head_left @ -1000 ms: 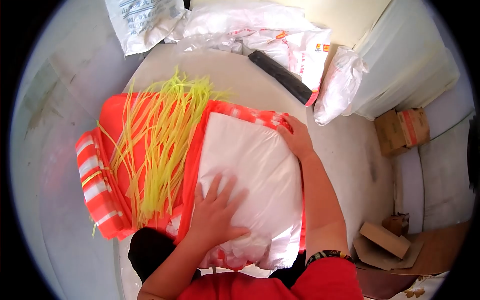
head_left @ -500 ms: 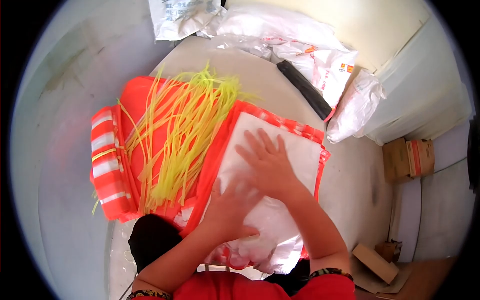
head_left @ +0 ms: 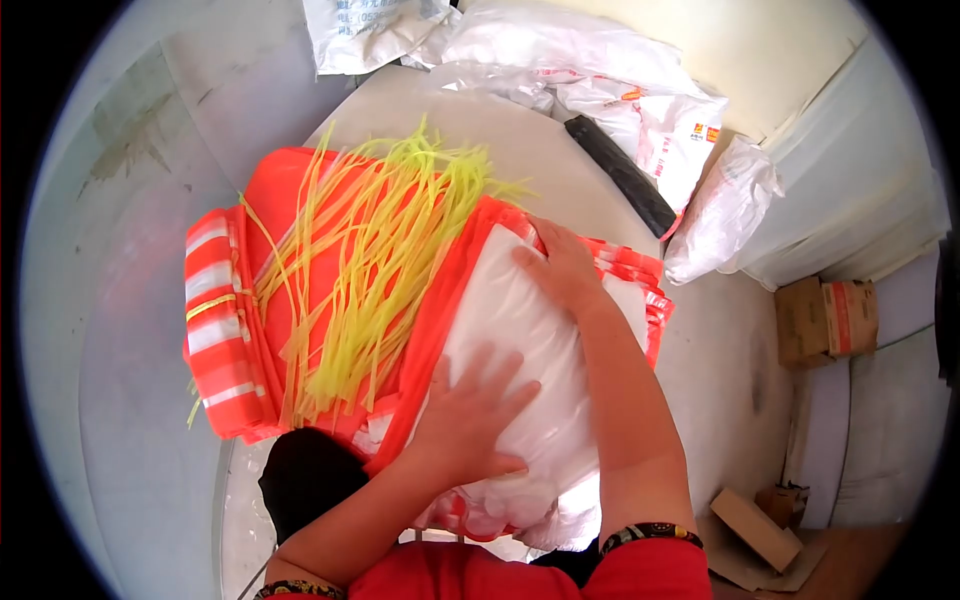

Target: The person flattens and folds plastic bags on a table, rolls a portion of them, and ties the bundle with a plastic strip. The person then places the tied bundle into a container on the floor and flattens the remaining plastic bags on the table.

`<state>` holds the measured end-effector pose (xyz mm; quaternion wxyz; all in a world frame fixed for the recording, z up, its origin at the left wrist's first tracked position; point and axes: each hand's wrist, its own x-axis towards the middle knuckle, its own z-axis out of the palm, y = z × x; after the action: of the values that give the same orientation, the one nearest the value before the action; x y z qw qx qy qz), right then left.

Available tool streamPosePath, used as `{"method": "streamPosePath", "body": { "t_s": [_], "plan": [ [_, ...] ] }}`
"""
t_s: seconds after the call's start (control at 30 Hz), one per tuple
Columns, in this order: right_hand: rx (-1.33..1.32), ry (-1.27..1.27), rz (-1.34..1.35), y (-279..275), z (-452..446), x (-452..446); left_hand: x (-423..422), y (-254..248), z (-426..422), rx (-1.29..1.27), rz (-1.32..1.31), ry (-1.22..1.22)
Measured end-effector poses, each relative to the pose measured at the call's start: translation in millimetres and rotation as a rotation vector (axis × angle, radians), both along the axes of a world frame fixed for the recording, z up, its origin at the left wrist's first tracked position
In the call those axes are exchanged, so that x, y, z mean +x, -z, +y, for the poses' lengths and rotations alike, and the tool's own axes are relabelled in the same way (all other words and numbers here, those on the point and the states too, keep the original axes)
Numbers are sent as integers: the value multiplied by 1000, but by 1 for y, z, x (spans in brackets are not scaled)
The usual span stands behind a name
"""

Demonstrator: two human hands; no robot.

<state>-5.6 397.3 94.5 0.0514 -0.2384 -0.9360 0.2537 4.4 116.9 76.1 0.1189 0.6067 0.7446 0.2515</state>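
A stack of red-edged white plastic bags (head_left: 540, 415) lies in front of me, its top face wrinkled in slanting folds. My left hand (head_left: 470, 415) rests on its lower left part, palm down with the fingers spread. At the upper edge, my right hand (head_left: 565, 265) has its fingers bent over the red border and the thumb on the white plastic; the fingertips are partly hidden. Left of the stack, a loose bunch of yellow-green plastic strips (head_left: 375, 270) lies across red plastic (head_left: 275, 185). A folded red-and-white striped bundle (head_left: 212, 320) sits at the far left, bound with a yellow strip.
A dark roll (head_left: 620, 175) lies on the table's (head_left: 385, 105) far right side. White printed sacks (head_left: 640, 120) stand behind it, beside another white sack (head_left: 725, 215). Cardboard boxes (head_left: 805, 322) are at the right, and an opened carton (head_left: 755, 530) lies below. A black rounded object (head_left: 305, 485) is near my left forearm.
My right hand has moved up from lying flat on the white plastic to its top edge, fingers now bent. The plastic has become creased. My left hand stays lower left, fingers spread.
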Motion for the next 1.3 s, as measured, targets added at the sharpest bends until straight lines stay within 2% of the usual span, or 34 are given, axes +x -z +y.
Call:
{"method": "streamPosePath", "body": {
  "t_s": [0.53, 0.63, 1.3],
  "plan": [
    [-19, -17, 50, 21, 26, -6, 1, 1, 1, 21, 27, 7],
    [-34, -3, 131, 24, 29, -9, 1, 2, 1, 24, 27, -1],
    [-64, -48, 92, 40, 49, -10, 1, 2, 2, 18, 19, 15]
  ]
}}
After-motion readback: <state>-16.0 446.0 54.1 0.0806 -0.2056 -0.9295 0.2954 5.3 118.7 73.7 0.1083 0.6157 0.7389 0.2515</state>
